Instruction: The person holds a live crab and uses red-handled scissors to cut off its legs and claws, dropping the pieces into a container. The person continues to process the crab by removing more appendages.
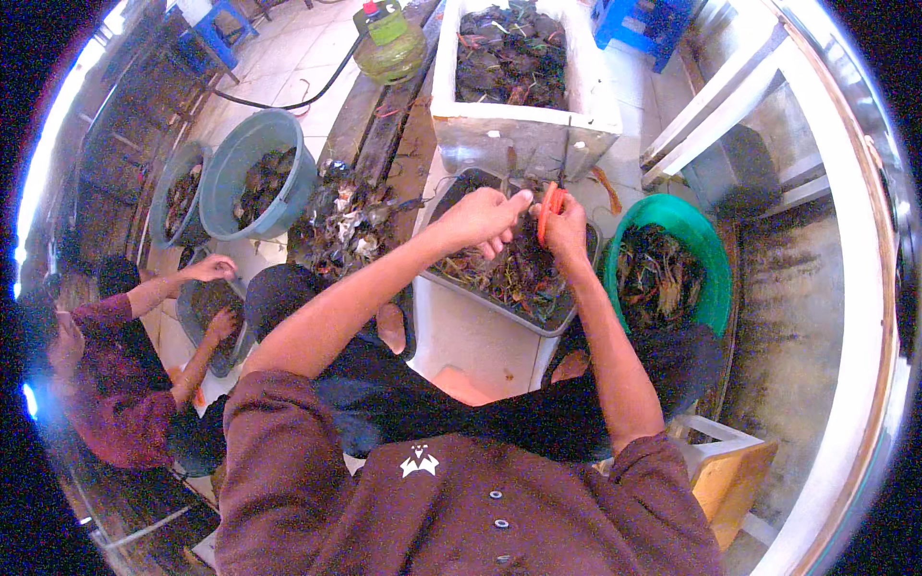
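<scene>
Above a grey rectangular tub (497, 306) both hands are raised near each other. My right hand (565, 223) is closed on a bundle of orange-red cord or bands (551, 214). Close on its left, my left hand (490, 219) has thumb and forefinger together and the other fingers curled; whether something thin lies between them cannot be told. Inside the tub lie dark clumps, probably crabs, with straw-like strands (533, 288). To the right, a green round basin (720, 266) holds similar dark things with pale strands. A heap of dark and whitish pieces (349, 223) lies left of the tub.
Beyond the tub stands a white foam box (450, 108) of dark crabs. Grey-blue buckets (288, 209) and a green gas cylinder (392, 50) with a hose are at the upper left. A co-worker's hands (212, 268) are over another tub at left. A white frame (814, 86) borders the right.
</scene>
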